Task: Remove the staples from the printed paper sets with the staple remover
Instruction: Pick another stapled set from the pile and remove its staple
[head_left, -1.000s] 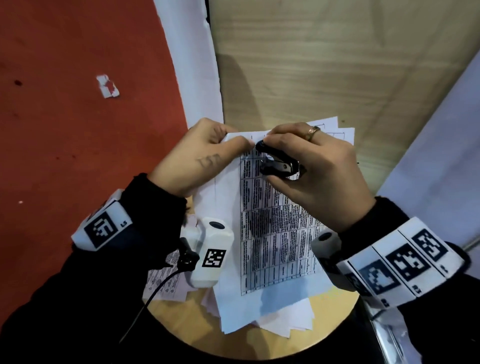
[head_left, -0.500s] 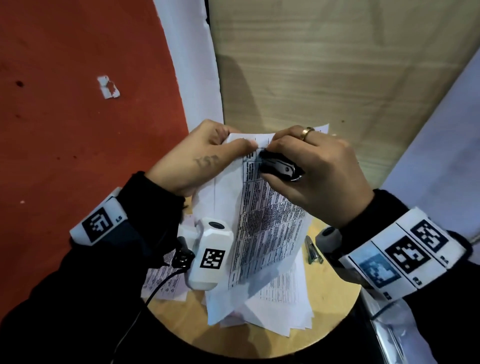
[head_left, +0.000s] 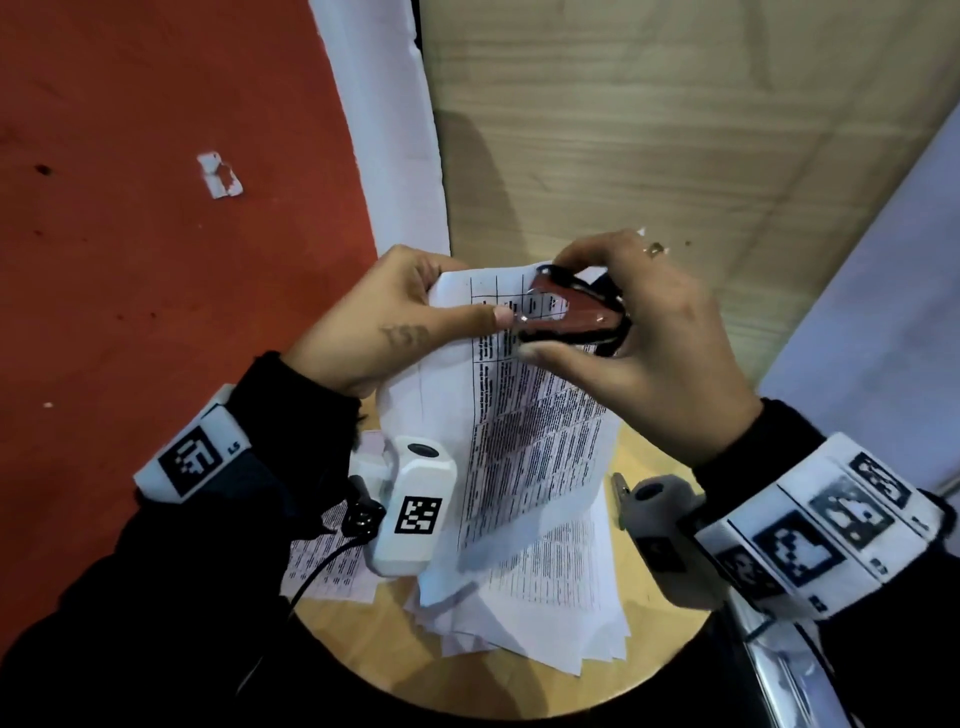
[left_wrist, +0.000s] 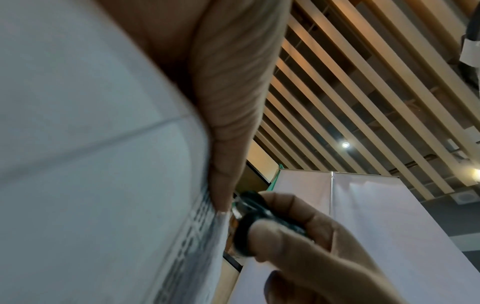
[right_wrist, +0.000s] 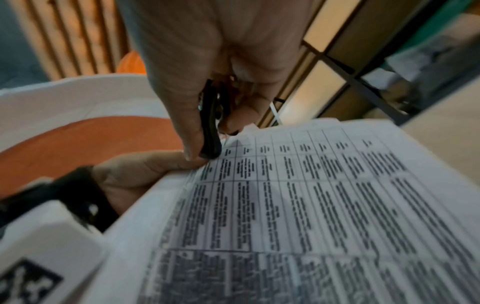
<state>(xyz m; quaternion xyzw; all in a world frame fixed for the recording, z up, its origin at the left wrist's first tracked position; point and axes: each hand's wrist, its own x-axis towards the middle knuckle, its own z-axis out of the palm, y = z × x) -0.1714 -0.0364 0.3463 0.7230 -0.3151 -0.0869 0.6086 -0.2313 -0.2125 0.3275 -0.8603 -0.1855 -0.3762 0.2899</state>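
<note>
My left hand (head_left: 415, 317) pinches the top left corner of a printed paper set (head_left: 530, 447), thumb on top, and lifts it off the stack. In the left wrist view the thumb (left_wrist: 233, 102) presses the sheet (left_wrist: 91, 164). My right hand (head_left: 644, 332) grips the black staple remover (head_left: 571, 314) between thumb and fingers, its tip at the paper's top edge beside my left thumb. The right wrist view has the staple remover (right_wrist: 210, 127) touching the corner of the printed paper set (right_wrist: 298, 205). The staple itself is hidden.
More printed sheets (head_left: 550, 608) lie stacked on a small round wooden table (head_left: 519, 680). A metal object (head_left: 619, 486) lies on the table right of the stack. Behind are a red floor (head_left: 156, 234), a wooden panel (head_left: 623, 130) and white boards (head_left: 384, 130).
The paper set has been lifted higher off the stack and tilted. My right hand has rotated, so the remover's inner face now shows, still at the top corner.
</note>
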